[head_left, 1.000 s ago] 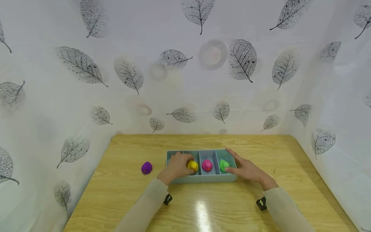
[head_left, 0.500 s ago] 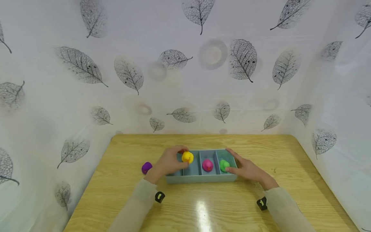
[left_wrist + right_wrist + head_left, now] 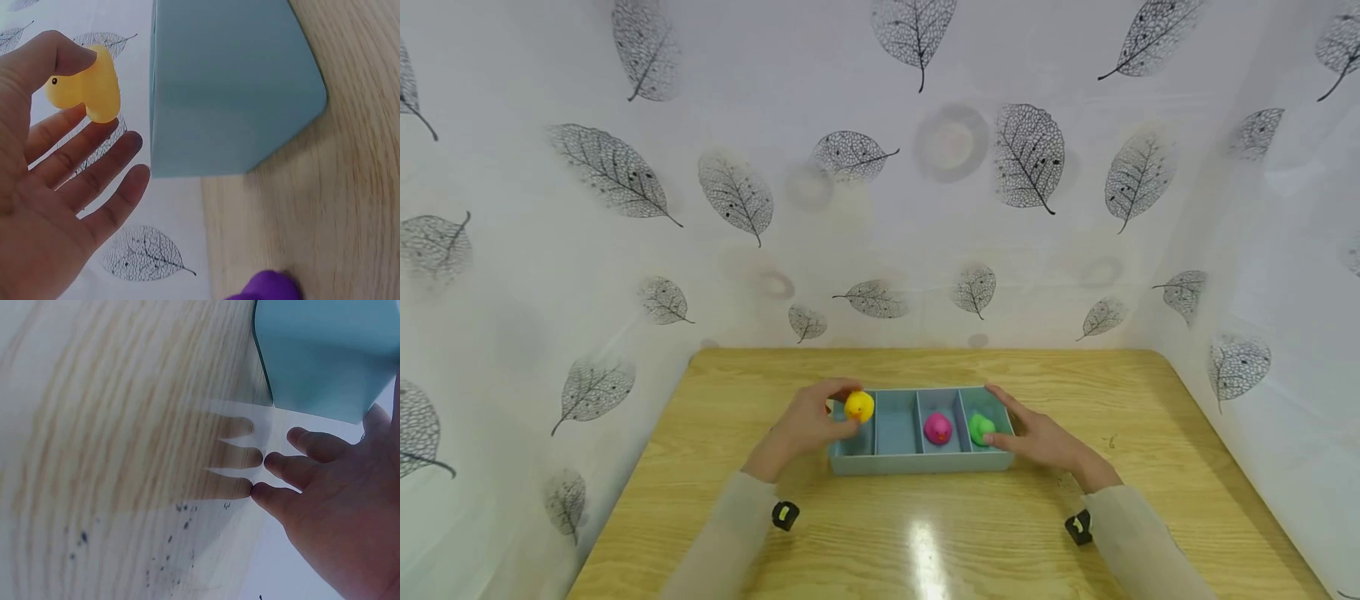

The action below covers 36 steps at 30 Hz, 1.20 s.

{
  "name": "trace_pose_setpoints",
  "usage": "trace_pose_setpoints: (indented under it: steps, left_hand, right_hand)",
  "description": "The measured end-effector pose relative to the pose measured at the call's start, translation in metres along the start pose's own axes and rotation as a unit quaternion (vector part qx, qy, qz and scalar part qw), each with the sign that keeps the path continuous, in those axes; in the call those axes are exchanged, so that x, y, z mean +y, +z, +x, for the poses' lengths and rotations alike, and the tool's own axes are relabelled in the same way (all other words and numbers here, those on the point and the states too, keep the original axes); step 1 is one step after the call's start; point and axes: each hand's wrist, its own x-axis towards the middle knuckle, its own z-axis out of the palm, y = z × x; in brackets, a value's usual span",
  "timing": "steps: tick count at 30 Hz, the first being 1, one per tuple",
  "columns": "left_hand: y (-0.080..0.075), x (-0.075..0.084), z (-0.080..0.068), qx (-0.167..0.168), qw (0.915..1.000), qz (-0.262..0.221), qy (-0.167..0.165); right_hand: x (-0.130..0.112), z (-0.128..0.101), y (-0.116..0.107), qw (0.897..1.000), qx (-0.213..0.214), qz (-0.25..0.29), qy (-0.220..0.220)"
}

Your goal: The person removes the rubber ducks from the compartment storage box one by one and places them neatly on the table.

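"From the head view, how might the yellow duck (image 3: 859, 407) handle?"

"Probably light, soft and slightly slick, so its rounded body suits a gentle hold. It sits at three o'clock from the left hand (image 3: 805, 423), pinched above the nine o'clock end of the box (image 3: 917, 463)."

"And the left wrist view?"

"The duck is at one o'clock from the palm, between thumb and fingertips."

"The right wrist view?"

"No duck; the right hand (image 3: 340, 500) has its fingers spread, the box at twelve o'clock."
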Motion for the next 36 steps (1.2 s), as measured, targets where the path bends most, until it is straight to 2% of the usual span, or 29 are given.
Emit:
trace_pose_setpoints:
  steps: [11,22,30,36]
  left_hand:
    - [-0.027,-0.013,-0.018,0.037,0.9987,0.034,-0.015]
    - [-0.052,-0.033,-0.038,0.076,0.9954,0.055,-0.018]
    - [-0.064,-0.047,-0.05,0.084,0.993,0.08,-0.023]
    - [-0.072,-0.053,-0.06,0.089,0.9913,0.083,-0.05]
  right_hand:
    - [-0.001,0.001,-0.001,1.0,0.0,0.008,0.0]
    - [-0.002,0.001,-0.001,1.0,-0.004,0.01,-0.001]
    - [-0.001,-0.001,-0.001,1.0,-0.002,0.01,-0.002]
    - [-0.002,-0.002,0.0,1.0,-0.002,0.01,0.002]
